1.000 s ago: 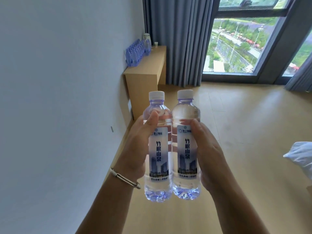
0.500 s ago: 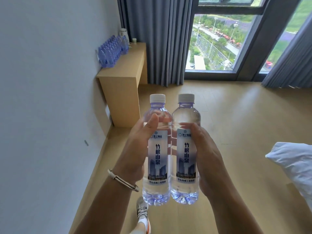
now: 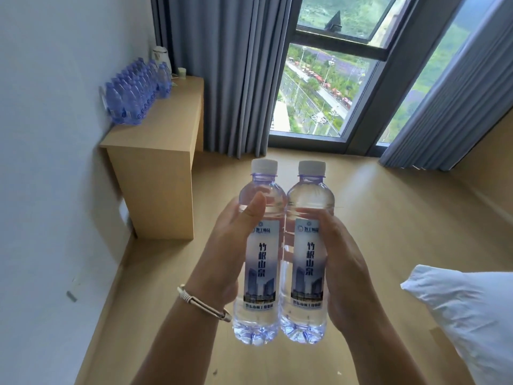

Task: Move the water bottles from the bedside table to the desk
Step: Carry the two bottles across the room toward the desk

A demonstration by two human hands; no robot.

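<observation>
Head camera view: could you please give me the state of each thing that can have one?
Left bottle: capped, upright, gripped by left hand.
Right bottle: capped, upright, gripped by right hand.
Desk bottles: standing in a row by the wall.
Curtains: drawn apart.

I have walked closer to the desk; it and the row of bottles on it now sit larger and further left in view than a second ago. More of the window shows. The pillow has come further in at right. My shoe, seen half a second ago, is out of view
</observation>
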